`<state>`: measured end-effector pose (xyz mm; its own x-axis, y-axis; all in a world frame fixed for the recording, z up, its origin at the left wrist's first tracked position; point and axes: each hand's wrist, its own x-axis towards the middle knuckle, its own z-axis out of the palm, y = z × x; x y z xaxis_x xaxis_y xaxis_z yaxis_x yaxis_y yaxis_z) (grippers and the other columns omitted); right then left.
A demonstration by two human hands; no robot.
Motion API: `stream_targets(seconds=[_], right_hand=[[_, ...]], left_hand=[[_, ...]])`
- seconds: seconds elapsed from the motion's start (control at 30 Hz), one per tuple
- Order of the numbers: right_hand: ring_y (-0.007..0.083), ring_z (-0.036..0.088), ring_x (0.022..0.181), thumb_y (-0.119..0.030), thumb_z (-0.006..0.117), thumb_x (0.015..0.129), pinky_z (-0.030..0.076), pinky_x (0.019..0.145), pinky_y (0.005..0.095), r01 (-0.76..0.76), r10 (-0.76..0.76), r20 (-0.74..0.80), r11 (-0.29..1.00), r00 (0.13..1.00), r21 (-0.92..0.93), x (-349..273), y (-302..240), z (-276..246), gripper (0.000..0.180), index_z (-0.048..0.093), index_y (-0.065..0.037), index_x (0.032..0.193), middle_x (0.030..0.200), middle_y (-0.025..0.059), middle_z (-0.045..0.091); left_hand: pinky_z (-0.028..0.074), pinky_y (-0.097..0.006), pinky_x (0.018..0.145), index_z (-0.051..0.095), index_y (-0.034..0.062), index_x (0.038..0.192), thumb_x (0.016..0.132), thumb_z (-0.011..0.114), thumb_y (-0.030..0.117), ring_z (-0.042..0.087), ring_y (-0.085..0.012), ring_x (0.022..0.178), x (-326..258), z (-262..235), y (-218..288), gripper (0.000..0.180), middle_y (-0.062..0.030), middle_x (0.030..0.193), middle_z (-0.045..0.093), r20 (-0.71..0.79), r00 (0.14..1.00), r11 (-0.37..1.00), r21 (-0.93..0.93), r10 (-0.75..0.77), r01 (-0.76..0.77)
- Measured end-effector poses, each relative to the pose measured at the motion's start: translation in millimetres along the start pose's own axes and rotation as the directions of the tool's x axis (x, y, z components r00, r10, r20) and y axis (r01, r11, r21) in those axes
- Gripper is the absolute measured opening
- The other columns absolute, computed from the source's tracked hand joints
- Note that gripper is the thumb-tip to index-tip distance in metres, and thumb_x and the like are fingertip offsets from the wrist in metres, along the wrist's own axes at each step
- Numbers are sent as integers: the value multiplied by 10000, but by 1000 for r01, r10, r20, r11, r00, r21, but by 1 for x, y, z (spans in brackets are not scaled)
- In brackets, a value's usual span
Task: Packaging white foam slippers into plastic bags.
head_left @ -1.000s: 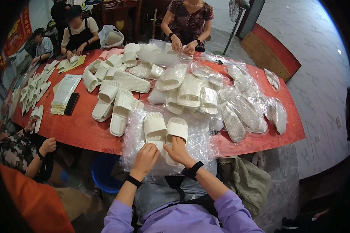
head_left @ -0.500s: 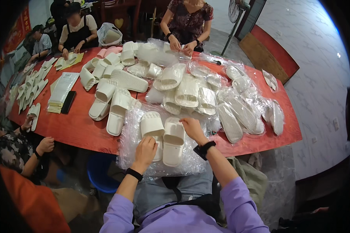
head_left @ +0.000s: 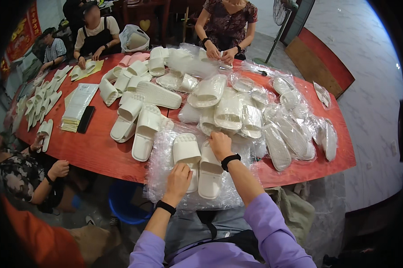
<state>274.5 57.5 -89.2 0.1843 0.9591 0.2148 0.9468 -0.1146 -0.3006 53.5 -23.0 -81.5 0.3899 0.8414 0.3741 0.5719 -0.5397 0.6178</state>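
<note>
Two white slippers lie side by side, toes away from me, on a stack of clear plastic bags (head_left: 159,178). My left hand (head_left: 178,181) has its fingers curled together on the left slipper (head_left: 186,148), at the footbed just behind the strap; the fingertips are partly hidden. At the far end of the right slipper (head_left: 210,181), my right hand (head_left: 220,145) closes around the toe and covers part of the strap. Just beyond the bags is a heap of slippers in clear bags (head_left: 228,109).
Unwrapped slippers (head_left: 146,129) lie left of the bags on the red table (head_left: 107,152). More bagged slippers (head_left: 278,145) lie to the right. A black phone (head_left: 86,119) sits by a packet. Co-workers sit left and across. A blue bin (head_left: 123,201) stands below the table edge.
My right hand has turned and closed lower over the right slipper's toe. My left hand stays at the left slipper. The whole view has shifted slightly.
</note>
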Motion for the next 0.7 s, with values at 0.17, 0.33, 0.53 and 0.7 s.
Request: stream_targets(seconds=[0.17,0.33,0.53,0.7], right_hand=[[384,648,778,-171,604,816,512,699,468,-68,66,19,982,998,175,-3,-7,-5,141,651,-48,864,801,170,673],[398,638,817,-170,567,863,500,726,462,60,-78,29,915,997,398,-4,-11,-17,172,587,-31,962,863,202,667],[458,593,882,-150,497,915,448,763,505,116,-249,188,841,950,529,-17,-45,-24,155,489,-29,1012,908,244,639],[458,591,856,-157,500,911,444,746,511,88,-227,189,831,955,550,-21,-39,-17,162,490,-15,989,878,264,629]], left_hand=[[476,-416,743,567,-2,787,793,665,54,575,-337,862,-2,-1,-2,112,-132,894,575,-41,999,1000,10,5,-5],[472,-414,881,608,-22,989,791,655,45,568,-362,1032,-3,8,-4,214,-158,1100,597,-100,995,999,24,25,-23],[461,-432,903,565,-48,1099,805,600,27,554,-375,1065,-10,16,-10,306,-182,1151,575,-49,999,998,57,17,-14],[457,-462,855,570,-41,1028,817,577,73,553,-390,981,-15,19,-20,239,-203,1058,559,73,997,998,70,-4,-1]])
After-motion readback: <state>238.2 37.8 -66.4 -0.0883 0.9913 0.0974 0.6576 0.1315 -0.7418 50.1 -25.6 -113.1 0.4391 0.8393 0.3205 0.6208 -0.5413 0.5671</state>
